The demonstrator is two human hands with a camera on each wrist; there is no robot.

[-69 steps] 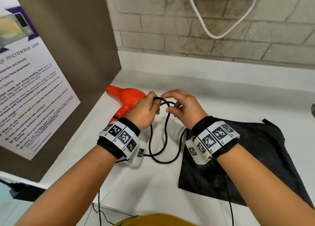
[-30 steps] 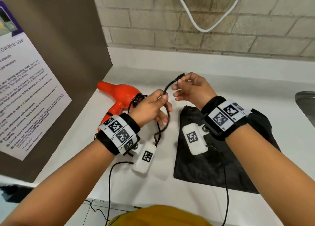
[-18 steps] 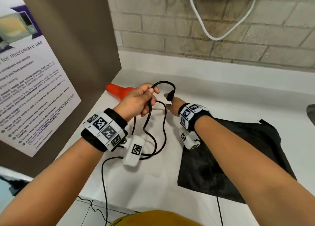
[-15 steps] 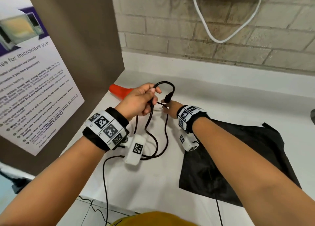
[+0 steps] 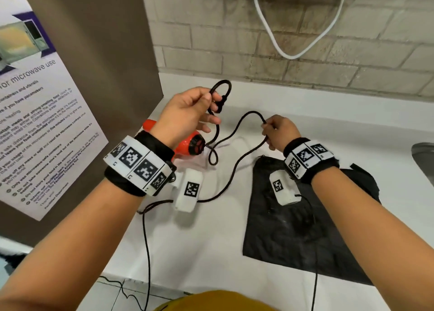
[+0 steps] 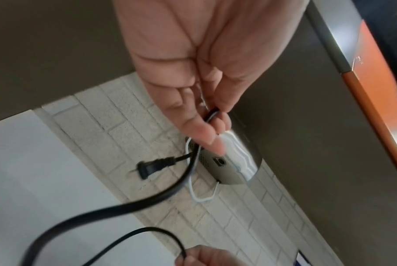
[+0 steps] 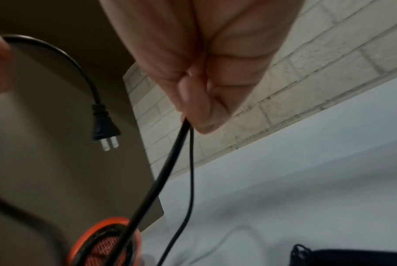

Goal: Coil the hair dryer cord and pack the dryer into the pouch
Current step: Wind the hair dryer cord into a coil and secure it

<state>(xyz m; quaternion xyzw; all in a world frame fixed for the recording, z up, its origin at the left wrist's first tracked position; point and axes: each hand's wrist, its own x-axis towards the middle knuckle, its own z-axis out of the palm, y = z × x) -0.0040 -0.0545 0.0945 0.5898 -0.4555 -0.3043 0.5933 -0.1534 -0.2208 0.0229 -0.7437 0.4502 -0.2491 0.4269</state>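
The left hand is raised above the orange hair dryer, thumb and forefinger pinched on the black power cord just short of the two-pin plug. The plug end arcs over the hand in a small loop and hangs free, which keeps the prongs clear of the winding. The remaining fingers are loosely spread below the pinch.

To the right of the dryer, the right hand has its fingers curled together and clamped on a further stretch of cord. This grip draws out slack and forms the span for the next turn.

The dryer lies on the white countertop, rear grille facing the camera. From the dryer the cord trails loosely across the surface. Coiling appears barely begun.

The black pouch lies flat to the right of the dryer, under the right wrist, within reach for packing.
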